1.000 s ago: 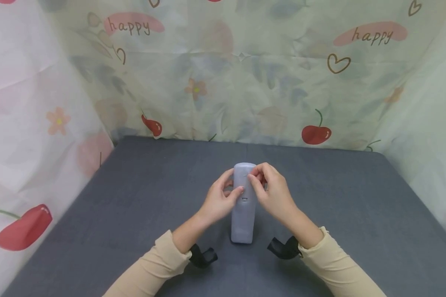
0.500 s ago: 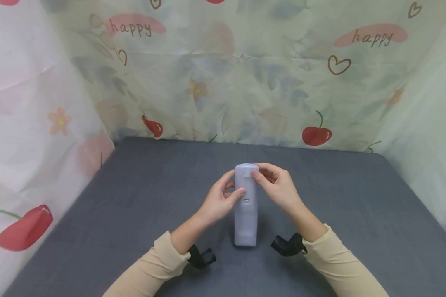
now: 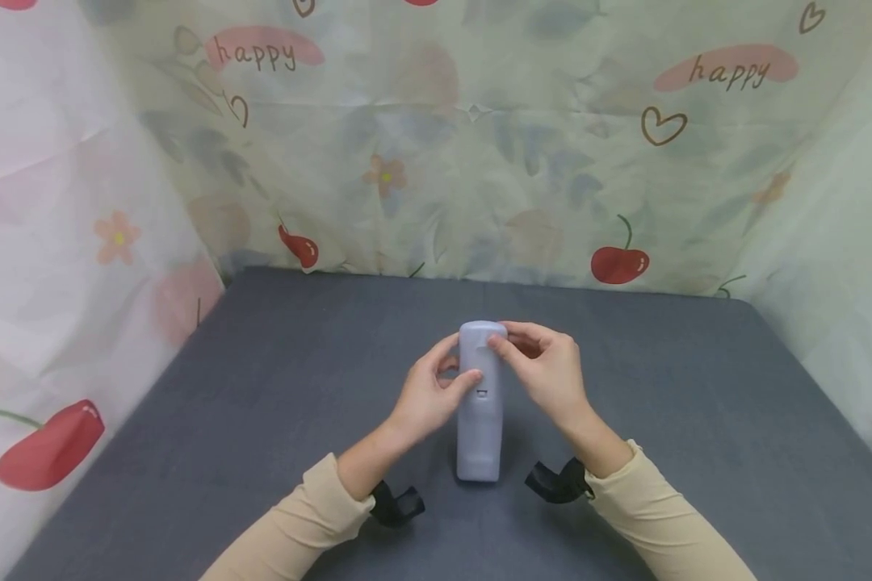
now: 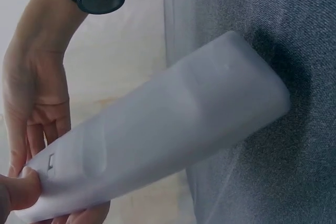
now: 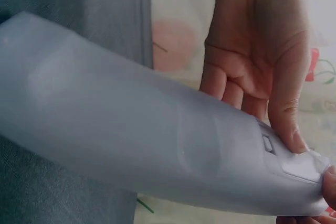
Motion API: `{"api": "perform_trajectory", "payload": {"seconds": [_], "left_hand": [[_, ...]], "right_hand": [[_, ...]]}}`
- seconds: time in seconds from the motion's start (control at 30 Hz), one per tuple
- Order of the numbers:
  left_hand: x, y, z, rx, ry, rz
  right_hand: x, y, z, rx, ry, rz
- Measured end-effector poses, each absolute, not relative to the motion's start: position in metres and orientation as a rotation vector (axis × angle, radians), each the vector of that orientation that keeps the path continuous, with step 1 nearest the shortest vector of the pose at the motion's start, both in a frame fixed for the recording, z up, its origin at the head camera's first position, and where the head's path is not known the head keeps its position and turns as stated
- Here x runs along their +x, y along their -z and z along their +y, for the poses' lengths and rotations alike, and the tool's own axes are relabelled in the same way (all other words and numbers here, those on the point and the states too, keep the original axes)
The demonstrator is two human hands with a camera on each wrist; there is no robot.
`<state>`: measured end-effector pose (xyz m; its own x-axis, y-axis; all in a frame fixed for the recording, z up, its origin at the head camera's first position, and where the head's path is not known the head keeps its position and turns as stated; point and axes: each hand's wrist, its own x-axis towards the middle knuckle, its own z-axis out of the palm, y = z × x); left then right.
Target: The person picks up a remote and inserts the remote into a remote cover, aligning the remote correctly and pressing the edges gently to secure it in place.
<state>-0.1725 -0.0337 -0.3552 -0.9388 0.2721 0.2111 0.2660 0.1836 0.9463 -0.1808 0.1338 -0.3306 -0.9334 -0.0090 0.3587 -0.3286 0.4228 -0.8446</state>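
Note:
A pale lilac-grey remote control (image 3: 479, 436) stands near upright in the head view, its back turned to me. My left hand (image 3: 427, 397) grips its left side, the thumb lying across the back beside the small latch of the battery cover (image 5: 286, 156). Around the upper right edge, my right hand (image 3: 552, 371) pinches it, thumb on the back near the top and fingers behind. The lower end hangs close over the table in the left wrist view, casting a shadow. The remote's front is hidden.
A dark grey cloth-covered table (image 3: 320, 355) spreads beneath the hands. Printed curtains (image 3: 472, 186) with cherries and hearts enclose its back and sides. Black wrist-camera mounts (image 3: 398, 506) hang under both beige sleeves (image 3: 298, 516).
The right hand has shifted from a fingertip pinch at the upper right edge to a wider hold, its fingers now behind the top. The remote has moved slightly right and down.

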Motion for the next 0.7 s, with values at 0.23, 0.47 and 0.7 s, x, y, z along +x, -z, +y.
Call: {"api": "perform_trajectory", "payload": {"seconds": [0.23, 0.47, 0.7], "left_hand": [[-0.175, 0.353, -0.036, 0.496, -1.976, 2.296], [-0.180, 0.340, -0.038, 0.410, -2.054, 2.311], [-0.183, 0.331, -0.042, 0.462, -2.074, 2.305]], "right_hand": [[-0.183, 0.329, 0.136, 0.340, -1.608, -2.376], [-0.183, 0.329, 0.139, 0.372, -1.752, -2.412], [-0.184, 0.330, 0.140, 0.403, -1.817, -2.465]]}}
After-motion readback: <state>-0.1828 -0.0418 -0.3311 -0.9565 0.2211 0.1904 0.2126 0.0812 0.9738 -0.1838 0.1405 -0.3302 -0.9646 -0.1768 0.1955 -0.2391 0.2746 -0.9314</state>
